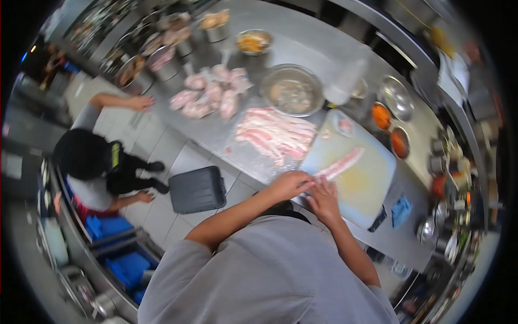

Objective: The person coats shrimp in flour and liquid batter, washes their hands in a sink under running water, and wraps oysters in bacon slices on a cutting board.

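Observation:
A long strip of pork belly (348,162) lies on the white cutting board (372,173) and runs away from me. My left hand (291,185) is closed in a pinch at the strip's near end, over the board's edge. Close beside it, my right hand (325,201) grips the same end, its fingers bent over the meat. What lies under the fingertips is hidden. To the left of the board, several pork belly strips (275,132) are spread side by side on the steel table (205,137). A small wrapped-looking piece (343,127) sits at the board's far end.
Beyond the strips stands a metal bowl (291,89) with pale pieces in liquid. Bagged meat (210,94) lies further left. Orange food fills bowls (381,116) at right. A knife handle (377,218) and blue cloth (401,210) lie nearby. A co-worker (89,156) stands left, near a dark bin (197,190).

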Demonstrator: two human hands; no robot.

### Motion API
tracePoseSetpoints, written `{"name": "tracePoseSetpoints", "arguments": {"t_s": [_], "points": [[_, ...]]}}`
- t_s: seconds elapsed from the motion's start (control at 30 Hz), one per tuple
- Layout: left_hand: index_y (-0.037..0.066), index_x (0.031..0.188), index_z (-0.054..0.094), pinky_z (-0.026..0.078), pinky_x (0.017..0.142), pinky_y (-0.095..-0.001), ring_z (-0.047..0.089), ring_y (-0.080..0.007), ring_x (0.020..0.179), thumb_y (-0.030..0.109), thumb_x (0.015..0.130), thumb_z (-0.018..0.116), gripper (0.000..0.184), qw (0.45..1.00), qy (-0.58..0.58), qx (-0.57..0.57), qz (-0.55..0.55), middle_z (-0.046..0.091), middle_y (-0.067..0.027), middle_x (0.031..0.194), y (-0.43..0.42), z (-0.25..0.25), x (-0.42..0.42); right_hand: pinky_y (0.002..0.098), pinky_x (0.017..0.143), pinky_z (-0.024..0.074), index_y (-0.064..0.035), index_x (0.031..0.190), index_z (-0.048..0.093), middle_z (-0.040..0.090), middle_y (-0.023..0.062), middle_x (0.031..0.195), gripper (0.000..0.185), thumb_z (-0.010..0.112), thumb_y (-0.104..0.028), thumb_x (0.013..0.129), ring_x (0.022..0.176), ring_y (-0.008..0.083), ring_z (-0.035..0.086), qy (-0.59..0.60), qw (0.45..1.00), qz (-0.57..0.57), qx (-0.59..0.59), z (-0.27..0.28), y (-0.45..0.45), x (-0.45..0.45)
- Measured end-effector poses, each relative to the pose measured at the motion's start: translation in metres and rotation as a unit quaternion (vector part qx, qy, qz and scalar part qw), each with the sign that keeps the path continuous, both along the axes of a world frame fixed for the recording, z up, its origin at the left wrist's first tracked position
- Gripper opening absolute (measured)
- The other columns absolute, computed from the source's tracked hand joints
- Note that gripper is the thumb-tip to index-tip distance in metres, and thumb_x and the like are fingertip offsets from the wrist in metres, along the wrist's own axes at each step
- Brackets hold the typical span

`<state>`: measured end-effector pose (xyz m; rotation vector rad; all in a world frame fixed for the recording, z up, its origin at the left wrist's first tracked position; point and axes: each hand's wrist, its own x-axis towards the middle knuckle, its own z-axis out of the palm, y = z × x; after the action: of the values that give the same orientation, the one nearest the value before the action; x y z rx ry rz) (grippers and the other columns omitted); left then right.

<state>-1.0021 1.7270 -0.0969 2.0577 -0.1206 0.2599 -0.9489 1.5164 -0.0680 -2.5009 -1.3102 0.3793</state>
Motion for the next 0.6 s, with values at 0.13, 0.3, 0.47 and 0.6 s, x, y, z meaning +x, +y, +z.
{"name": "tracePoseSetpoints", "arguments": {"t_s": [0.13,0.3,0.47,0.6], "points": [[0.006,0.097,0.069,0.052,0.080,-0.0449,0.066,-0.0361,0.091,0.026,0.096,0.065,0.021,0.999,0.017,-0.036,0.030,0.069,-0.0141,0.095,-0.004,0.008,-0.004,0.0559,0.116,0.0284,-0.0080,0.123,0.069,0.062,0.0107,0.137,0.034,0.068,-0.019,0.091,0.136,0.0374,0.049,0.017,0.991,-0.036,0.125,0.007,0.008,0.015],[0.005,0.099,0.066,0.052,0.082,-0.0441,0.066,-0.0363,0.092,0.020,0.094,0.066,0.016,0.994,-0.001,-0.055,0.098,0.068,-0.0148,0.095,-0.010,0.015,-0.016,0.0492,0.102,0.0414,-0.0059,0.110,0.071,0.065,0.0134,0.123,0.025,0.070,-0.009,0.085,0.119,0.0349,0.057,0.020,0.982,0.007,0.188,0.022,0.024,0.034],[0.005,0.101,0.066,0.053,0.084,-0.0441,0.066,-0.0367,0.096,0.016,0.090,0.068,0.016,0.988,-0.027,-0.041,0.144,0.069,-0.0156,0.098,-0.013,0.012,-0.024,0.0457,0.089,0.0464,-0.0050,0.106,0.071,0.064,0.0142,0.105,0.021,0.069,-0.007,0.085,0.101,0.0347,0.060,0.008,0.974,-0.002,0.228,0.035,0.042,0.053],[0.004,0.102,0.067,0.053,0.087,-0.0424,0.066,-0.0359,0.099,0.011,0.089,0.069,0.015,0.984,-0.049,-0.033,0.168,0.069,-0.0156,0.104,-0.018,0.002,-0.018,0.0418,0.083,0.0484,-0.0049,0.108,0.071,0.063,0.0144,0.095,0.023,0.069,-0.006,0.085,0.090,0.0339,0.062,0.065,0.971,-0.020,0.229,0.045,0.063,0.093]]}}
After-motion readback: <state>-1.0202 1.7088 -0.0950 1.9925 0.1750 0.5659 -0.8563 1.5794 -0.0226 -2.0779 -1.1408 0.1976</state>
